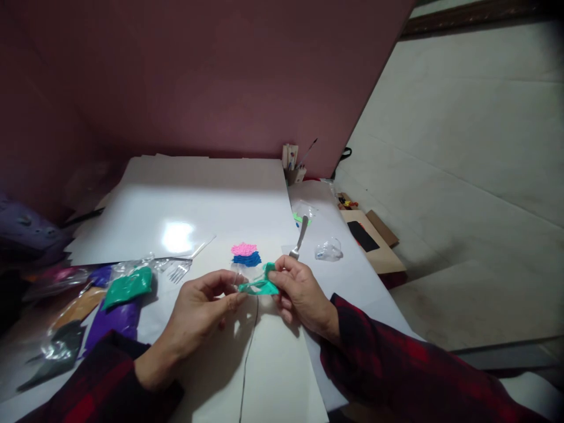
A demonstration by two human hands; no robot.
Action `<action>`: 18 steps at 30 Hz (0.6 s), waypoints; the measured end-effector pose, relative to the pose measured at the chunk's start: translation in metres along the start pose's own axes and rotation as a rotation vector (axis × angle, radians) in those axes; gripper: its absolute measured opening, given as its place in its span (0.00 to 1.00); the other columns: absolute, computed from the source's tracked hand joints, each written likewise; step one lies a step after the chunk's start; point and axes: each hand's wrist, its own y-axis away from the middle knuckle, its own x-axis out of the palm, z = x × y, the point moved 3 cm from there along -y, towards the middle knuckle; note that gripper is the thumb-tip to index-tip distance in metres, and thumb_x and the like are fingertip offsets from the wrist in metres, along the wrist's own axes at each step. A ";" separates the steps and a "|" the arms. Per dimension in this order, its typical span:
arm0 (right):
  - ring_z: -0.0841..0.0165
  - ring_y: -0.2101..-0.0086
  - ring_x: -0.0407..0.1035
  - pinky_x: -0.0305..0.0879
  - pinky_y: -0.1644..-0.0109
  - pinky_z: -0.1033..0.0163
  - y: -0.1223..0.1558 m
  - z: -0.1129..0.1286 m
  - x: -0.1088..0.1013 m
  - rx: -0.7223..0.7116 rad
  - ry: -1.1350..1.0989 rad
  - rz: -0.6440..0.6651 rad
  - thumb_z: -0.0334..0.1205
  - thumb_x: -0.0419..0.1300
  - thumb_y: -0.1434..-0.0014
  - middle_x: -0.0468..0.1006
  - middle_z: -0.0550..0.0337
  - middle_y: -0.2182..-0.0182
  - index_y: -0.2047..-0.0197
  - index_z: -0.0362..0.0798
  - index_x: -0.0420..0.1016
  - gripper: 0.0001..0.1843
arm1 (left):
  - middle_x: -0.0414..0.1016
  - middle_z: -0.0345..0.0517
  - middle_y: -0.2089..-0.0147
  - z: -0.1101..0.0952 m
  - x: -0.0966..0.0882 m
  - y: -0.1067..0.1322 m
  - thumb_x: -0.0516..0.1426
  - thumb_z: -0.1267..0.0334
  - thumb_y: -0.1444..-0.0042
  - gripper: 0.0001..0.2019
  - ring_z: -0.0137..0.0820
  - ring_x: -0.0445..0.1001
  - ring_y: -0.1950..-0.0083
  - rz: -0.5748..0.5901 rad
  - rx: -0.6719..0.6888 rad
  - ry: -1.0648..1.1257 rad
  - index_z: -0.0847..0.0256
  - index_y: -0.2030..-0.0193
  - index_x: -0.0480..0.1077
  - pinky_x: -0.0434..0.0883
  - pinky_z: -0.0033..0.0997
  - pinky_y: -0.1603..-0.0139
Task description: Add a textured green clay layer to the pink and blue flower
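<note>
Between my two hands is a small clear plastic bag with green modelling clay point(266, 287) in it, held above a white sheet of paper point(282, 364). My left hand point(194, 308) pinches the bag's left side between thumb and fingers. On the other side, my right hand point(302, 291) grips the green clay and plastic, its fingers curled. Just beyond the hands, a textured pink clay patch point(244, 249) lies on the paper, touching a blue clay patch point(247, 259) below it. A dark curved line point(247, 364) runs down the sheet. A metal fork point(302, 234) lies right of the patches.
Bagged clay lies at left, including a green pack point(128, 288) and a purple pack point(113, 326). A clear plastic fork point(180, 271) is beside them. Large glossy white sheets point(211, 194) cover the back. A crumpled clear bag point(328, 249) lies near the table's right edge.
</note>
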 end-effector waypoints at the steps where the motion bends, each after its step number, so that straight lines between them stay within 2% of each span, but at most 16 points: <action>1: 0.81 0.90 0.49 0.54 0.91 0.76 0.001 0.000 0.001 0.007 0.000 0.009 0.46 0.61 0.44 0.68 0.73 0.86 0.67 0.50 0.58 0.15 | 0.72 0.39 0.75 0.001 0.001 0.000 0.68 0.61 0.58 0.14 0.23 0.65 0.79 0.015 0.002 -0.010 0.63 0.66 0.73 0.63 0.21 0.81; 7: 0.79 0.88 0.57 0.58 0.89 0.74 0.004 0.002 0.007 -0.017 0.044 0.073 0.53 0.58 0.42 0.73 0.69 0.82 0.62 0.49 0.59 0.18 | 0.73 0.38 0.79 0.002 0.005 0.003 0.63 0.58 0.49 0.12 0.23 0.64 0.82 0.118 0.040 -0.035 0.60 0.64 0.65 0.60 0.21 0.82; 11: 0.79 0.88 0.58 0.59 0.88 0.75 0.006 0.001 0.008 -0.025 0.055 0.093 0.48 0.64 0.45 0.73 0.69 0.80 0.60 0.49 0.59 0.19 | 0.74 0.39 0.77 0.003 0.007 0.003 0.63 0.59 0.51 0.16 0.25 0.66 0.80 0.134 0.000 -0.016 0.60 0.57 0.68 0.60 0.22 0.82; 13: 0.80 0.88 0.58 0.59 0.89 0.76 0.006 -0.001 0.008 -0.006 0.055 0.091 0.46 0.65 0.46 0.73 0.69 0.80 0.61 0.49 0.59 0.19 | 0.74 0.40 0.77 0.005 0.008 0.003 0.64 0.60 0.52 0.16 0.24 0.65 0.81 0.123 -0.038 -0.063 0.62 0.58 0.69 0.59 0.22 0.82; 15: 0.80 0.88 0.58 0.59 0.89 0.76 0.006 -0.003 0.009 0.008 0.056 0.108 0.46 0.64 0.45 0.73 0.68 0.80 0.61 0.48 0.59 0.18 | 0.72 0.38 0.80 0.006 0.008 0.003 0.64 0.61 0.54 0.13 0.24 0.64 0.83 0.086 -0.057 -0.098 0.63 0.62 0.70 0.57 0.22 0.83; 18: 0.79 0.87 0.59 0.59 0.88 0.76 0.006 -0.003 0.009 0.007 0.063 0.119 0.44 0.63 0.44 0.73 0.68 0.80 0.61 0.48 0.60 0.16 | 0.73 0.39 0.80 0.007 0.008 0.003 0.65 0.63 0.55 0.11 0.25 0.67 0.81 0.036 -0.053 -0.065 0.62 0.66 0.70 0.58 0.22 0.82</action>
